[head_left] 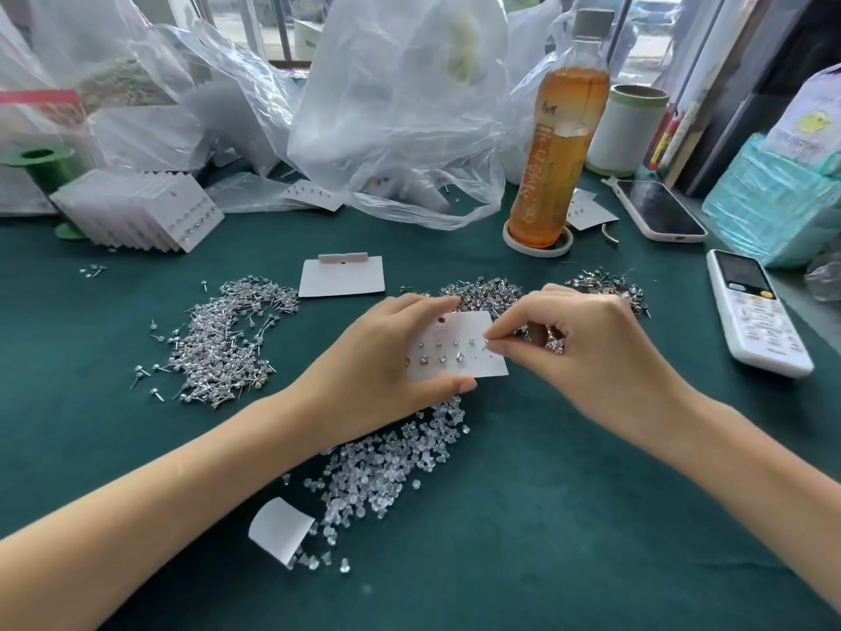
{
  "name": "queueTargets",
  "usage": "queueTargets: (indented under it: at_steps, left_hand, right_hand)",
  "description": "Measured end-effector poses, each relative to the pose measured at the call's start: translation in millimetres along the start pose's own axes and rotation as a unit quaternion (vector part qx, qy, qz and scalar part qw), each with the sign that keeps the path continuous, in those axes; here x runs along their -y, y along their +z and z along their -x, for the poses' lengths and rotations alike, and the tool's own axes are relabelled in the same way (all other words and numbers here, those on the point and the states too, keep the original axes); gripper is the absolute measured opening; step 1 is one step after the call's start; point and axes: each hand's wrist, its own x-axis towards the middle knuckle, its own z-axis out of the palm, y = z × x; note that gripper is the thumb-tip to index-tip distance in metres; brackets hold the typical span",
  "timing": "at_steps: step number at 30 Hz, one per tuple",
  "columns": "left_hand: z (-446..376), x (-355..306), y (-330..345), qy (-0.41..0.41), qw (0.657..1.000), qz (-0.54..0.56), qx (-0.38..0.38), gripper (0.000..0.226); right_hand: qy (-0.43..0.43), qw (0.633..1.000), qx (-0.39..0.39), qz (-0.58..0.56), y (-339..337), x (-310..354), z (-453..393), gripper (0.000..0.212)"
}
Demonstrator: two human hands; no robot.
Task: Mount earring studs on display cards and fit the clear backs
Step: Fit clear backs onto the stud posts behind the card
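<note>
Two hands met over a green counter (546, 516). The left hand (377, 352) gripped a white card (459, 330) by its left side, thumb on the near edge and fingers curled over the far edge, holding it above the counter. Several studs already sat in two rows on the card's left half. The right hand (587, 339) pinched one stud (485, 344) between thumb and forefinger at the card's right half, its tip touching or just off the card; which, I could not tell. More studs showed in that hand's curled fingers.

A heap of clear backs (387, 466) lay on the counter near and under the card, with a curled paper slip (280, 528) at its near-left end. A pile of silver studs (223, 339) spread to the left, and a darker pile (482, 293) lay just beyond the hands. A blank card (341, 277) rested farther off. A stack of filled cards (141, 211) stood at far left. A bottle (557, 143), a phone (657, 211) and a remote (755, 311) sat to the right.
</note>
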Motion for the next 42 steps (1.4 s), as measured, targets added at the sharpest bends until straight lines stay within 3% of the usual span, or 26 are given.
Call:
queueTargets:
  at_steps: [21,28,31,35,39,42]
  left_hand:
    - [2,-2,2,0.006,0.999,0.037,-0.027,0.074]
    - [0,5,-1,-0.004,0.999,0.044,-0.026,0.073]
    - [0,6,-2,-0.023,0.997,0.075,-0.024,0.074]
    - [0,10,-1,-0.057,0.992,0.111,-0.019,0.073]
    - [0,11,-1,-0.059,0.993,0.105,-0.013,0.073]
    - [0,12,0,-0.054,0.993,0.102,-0.011,0.072]
  right_hand:
    - [-0.083,0.995,-0.003,0.049,11,-4,4,0.009]
    - [0.057,0.993,-0.086,-0.06,-12,-21,-8,0.008]
    - [0.115,0.993,0.012,0.008,-26,-37,-11,0.01]
    - [0.127,0.981,0.144,0.043,-28,-42,-8,0.012]
    - [0.097,0.978,0.168,0.081,-25,-43,-7,0.009]
    - [0.065,0.981,0.143,0.113,-21,-42,-5,0.01]
